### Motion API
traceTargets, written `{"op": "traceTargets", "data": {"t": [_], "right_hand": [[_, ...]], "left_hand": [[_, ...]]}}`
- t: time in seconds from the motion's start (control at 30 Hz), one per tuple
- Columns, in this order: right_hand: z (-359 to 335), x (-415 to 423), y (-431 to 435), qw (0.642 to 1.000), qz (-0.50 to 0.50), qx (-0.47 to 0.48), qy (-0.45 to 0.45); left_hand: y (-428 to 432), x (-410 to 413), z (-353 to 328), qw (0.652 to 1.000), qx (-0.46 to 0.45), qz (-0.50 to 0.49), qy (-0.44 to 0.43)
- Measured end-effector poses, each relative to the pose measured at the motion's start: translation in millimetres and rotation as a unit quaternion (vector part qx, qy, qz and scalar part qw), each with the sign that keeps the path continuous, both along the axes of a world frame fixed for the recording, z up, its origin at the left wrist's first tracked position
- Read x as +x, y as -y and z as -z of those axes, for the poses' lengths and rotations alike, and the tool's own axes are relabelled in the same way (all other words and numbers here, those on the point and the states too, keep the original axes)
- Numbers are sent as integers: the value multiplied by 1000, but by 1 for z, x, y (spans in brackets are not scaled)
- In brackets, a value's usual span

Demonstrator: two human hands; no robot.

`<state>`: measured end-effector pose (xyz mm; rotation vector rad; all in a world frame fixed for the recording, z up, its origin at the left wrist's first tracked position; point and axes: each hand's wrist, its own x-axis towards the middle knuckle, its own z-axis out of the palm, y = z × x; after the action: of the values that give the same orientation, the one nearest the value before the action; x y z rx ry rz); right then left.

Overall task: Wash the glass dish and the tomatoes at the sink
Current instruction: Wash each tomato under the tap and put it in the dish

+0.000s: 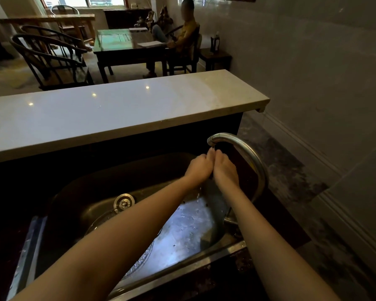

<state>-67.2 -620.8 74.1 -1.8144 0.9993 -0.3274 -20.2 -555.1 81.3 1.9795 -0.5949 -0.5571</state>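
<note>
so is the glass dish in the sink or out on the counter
In the sink: the glass dish lies flat on the basin floor, mostly hidden under the left forearm, its patterned rim showing.

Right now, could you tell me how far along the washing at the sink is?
Nothing looks finished. In hand: left hand and right hand meet under the faucet, apparently around something small I cannot identify. Left: the glass dish lies in the sink beneath the forearms.
</note>
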Motion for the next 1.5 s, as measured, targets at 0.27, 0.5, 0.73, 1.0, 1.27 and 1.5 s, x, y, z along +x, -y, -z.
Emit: {"op": "traceTargets", "data": {"t": [0.27,0.5,0.73,1.0,1.27,1.5], "right_hand": [[-9,10,-4,998,40,55,-11],[-13,15,-8,994,8,97,-45],[13,-6,-1,983,-109,-100,111],[28,-18,2,977,-150,-97,119],[22,-28,-6,981,-136,-137,22],[24,-26,-21,980,-160,-119,-14]], "left_hand": [[2,6,-3,998,11,-28,52],[-12,18,10,936,87,-19,341],[-5,21,-1,986,-53,-17,-158],[-7,16,-1,945,-86,47,-313],[-22,17,19,946,-55,48,-317],[-35,17,33,977,28,24,-209]]}}
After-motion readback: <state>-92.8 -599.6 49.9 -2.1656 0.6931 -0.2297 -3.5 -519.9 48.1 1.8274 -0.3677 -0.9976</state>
